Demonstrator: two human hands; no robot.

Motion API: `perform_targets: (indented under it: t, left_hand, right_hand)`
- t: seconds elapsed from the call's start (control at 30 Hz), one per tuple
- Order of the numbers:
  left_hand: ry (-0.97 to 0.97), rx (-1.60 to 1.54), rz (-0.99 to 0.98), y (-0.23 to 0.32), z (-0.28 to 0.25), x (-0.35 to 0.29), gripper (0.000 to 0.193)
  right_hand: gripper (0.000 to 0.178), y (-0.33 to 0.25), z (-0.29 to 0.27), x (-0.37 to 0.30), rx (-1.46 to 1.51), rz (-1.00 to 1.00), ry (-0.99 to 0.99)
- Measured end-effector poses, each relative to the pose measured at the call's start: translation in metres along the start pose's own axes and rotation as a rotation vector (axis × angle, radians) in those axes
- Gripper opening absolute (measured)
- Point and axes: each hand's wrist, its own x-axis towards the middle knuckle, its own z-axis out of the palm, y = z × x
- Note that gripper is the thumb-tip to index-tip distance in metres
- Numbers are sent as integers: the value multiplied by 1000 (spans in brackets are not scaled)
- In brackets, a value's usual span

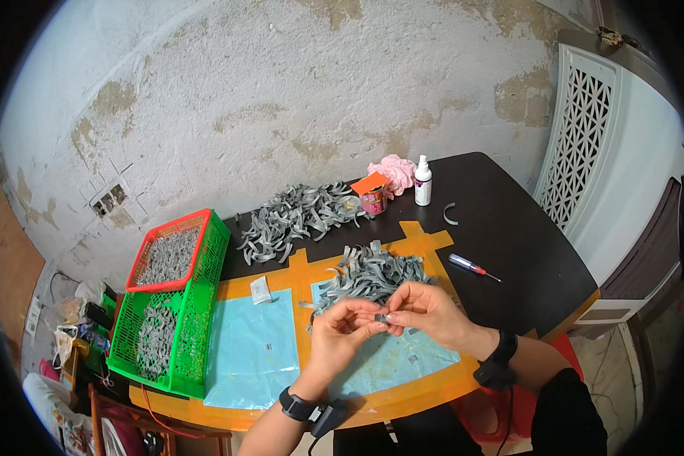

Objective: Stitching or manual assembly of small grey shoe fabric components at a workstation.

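My left hand (340,332) and my right hand (435,313) meet over the near side of the table. Their fingertips pinch a small dark grey piece (381,318) between them; its exact kind is too small to make out. Just beyond the hands lies a heap of curved grey strips (376,272), partly hidden by my fingers. Beneath my hands a light blue sheet (391,380) is held down with orange-yellow tape (304,285). A few tiny grey bits rest on the blue sheets.
A second heap of grey strips (292,220) lies farther back. At left, a green basket (214,266) and a red basket (197,220) hold small grey pieces. A screwdriver (471,264), a white spray bottle (423,182), a can (373,201) and pink cloth (394,173) stand around.
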Motion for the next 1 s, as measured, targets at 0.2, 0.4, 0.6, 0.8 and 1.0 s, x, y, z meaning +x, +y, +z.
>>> perform_targets:
  t: [0.2, 0.4, 0.6, 0.8, 1.0]
  left_hand:
    - [40, 54, 43, 3, 7, -3, 27]
    - [60, 131, 49, 0, 4, -3, 25]
    - [28, 351, 72, 4, 4, -5, 24]
    - [37, 116, 9, 1, 7, -4, 22]
    - [74, 99, -3, -3, 7, -4, 19]
  right_hand:
    - [12, -4, 1, -3, -43, -29, -8]
    - [14, -1, 0, -3, -7, 33, 12]
    - [12, 0, -3, -2, 31, 73, 7]
    - [13, -2, -1, -1, 57, 37, 23]
    - [16, -2, 0, -2, -85, -3, 53]
